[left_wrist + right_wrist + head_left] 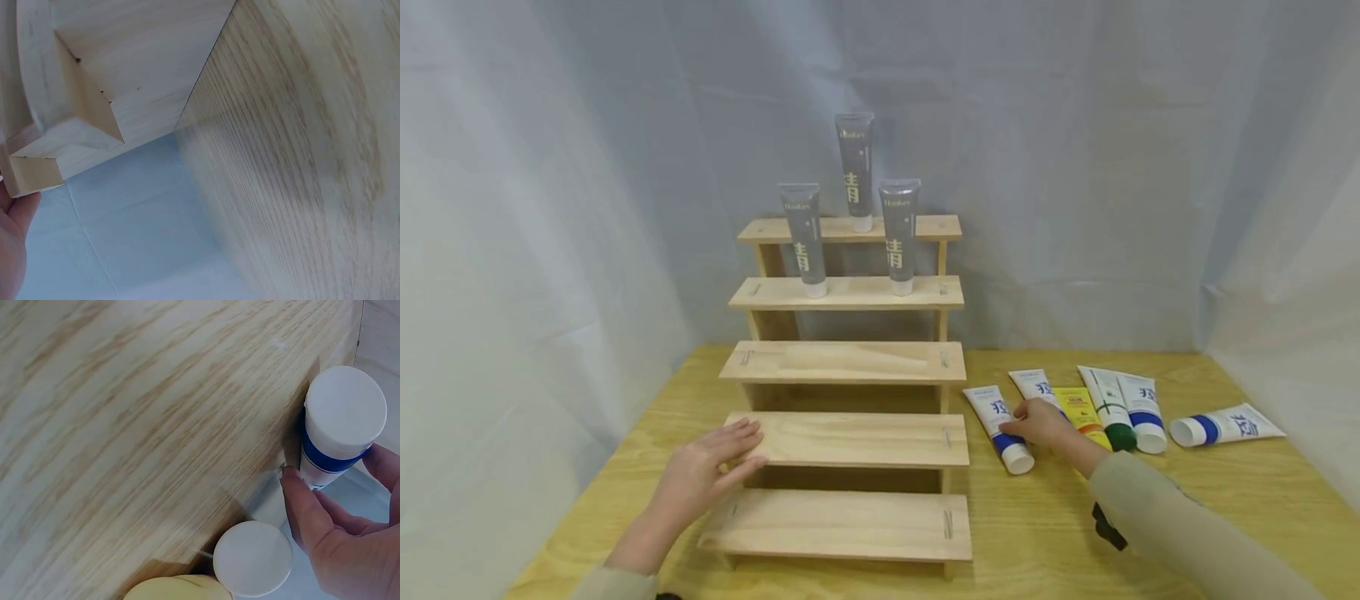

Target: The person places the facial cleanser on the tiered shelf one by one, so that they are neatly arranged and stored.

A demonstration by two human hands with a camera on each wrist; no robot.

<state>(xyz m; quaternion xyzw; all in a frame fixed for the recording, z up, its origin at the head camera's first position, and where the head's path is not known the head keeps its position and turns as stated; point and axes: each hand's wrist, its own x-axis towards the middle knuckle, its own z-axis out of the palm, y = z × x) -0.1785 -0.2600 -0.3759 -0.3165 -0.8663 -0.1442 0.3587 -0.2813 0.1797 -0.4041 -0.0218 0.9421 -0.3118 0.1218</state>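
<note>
My right hand (1051, 427) pinches a white squeeze tube (988, 408) with a blue band, near its cap end, as it lies on the table right of the wooden stand. In the right wrist view the tube's round white cap (347, 406) faces the camera, with thumb and fingers on either side of the tube. My left hand (696, 475) rests, fingers extended, on the left end of the stand's second-lowest shelf (857, 437). From the left wrist, the fingers (24, 212) show at the edge of a wooden board.
Grey translucent tubes stand caps-down on the upper shelves: one (856, 171) on top, two below. Beside my right hand lie another blue-banded tube (1033, 383), a yellow tube (1078, 412), a green-capped tube (1108, 404) and more white ones, one (1228, 425) sideways. Pale sheeting (1075, 167) surrounds the table.
</note>
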